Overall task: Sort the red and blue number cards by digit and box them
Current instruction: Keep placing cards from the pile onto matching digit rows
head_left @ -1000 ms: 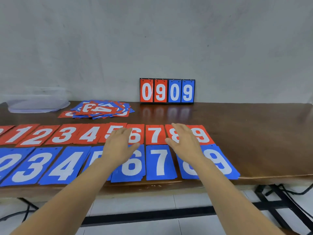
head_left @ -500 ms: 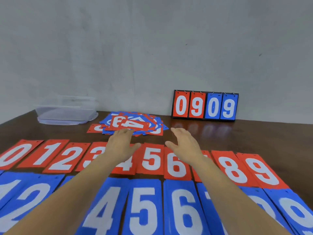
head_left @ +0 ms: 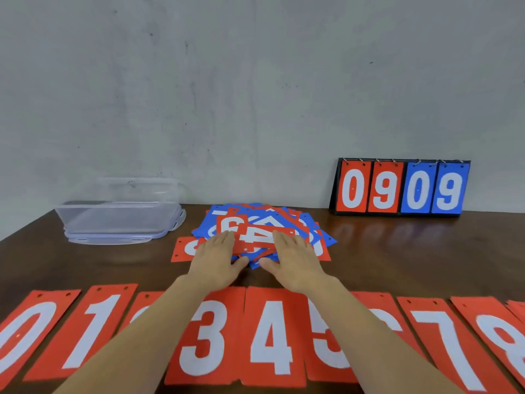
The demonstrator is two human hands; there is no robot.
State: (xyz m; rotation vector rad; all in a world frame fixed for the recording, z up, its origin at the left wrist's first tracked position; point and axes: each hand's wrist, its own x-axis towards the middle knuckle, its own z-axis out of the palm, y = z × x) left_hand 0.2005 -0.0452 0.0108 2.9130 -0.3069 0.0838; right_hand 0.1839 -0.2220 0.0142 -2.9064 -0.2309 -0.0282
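Centre of frame: left fingers (head_left: 224,240) and right fingers (head_left: 285,240), straight and close together, lie flat on the near edge of the loose pile of cards (head_left: 257,221); they curl round nothing.
- Left hand (head_left: 217,257) and right hand (head_left: 294,260): palms down, side by side, thumbs pointing inward and nearly meeting; bare forearms run to the lower edge of the frame.
- Pile: red and blue cards, fanned and overlapping, white digits. The top red card (head_left: 255,237), between the two hands, reads "4"; the digits beneath are too covered to read with certainty. One red card (head_left: 181,248) juts from the pile's left side, its digit hidden.
- Row of red cards, bottom of frame, left to right: "0" (head_left: 25,334), "1" (head_left: 93,328), "3" (head_left: 204,339), "4" (head_left: 272,336), "7" (head_left: 449,345), "8" (head_left: 500,336). The forearms cross the cards between these; a partial "5" (head_left: 324,354) shows.
- Clear plastic box (head_left: 113,220): left of the pile, well apart from the hands, lying on what looks like its lid.
- Flip scoreboard (head_left: 400,189): upper right, upright against the wall (head_left: 255,95), reading red "0 9", blue "0 9".
- Dark wooden table (head_left: 397,260): bears all of these.
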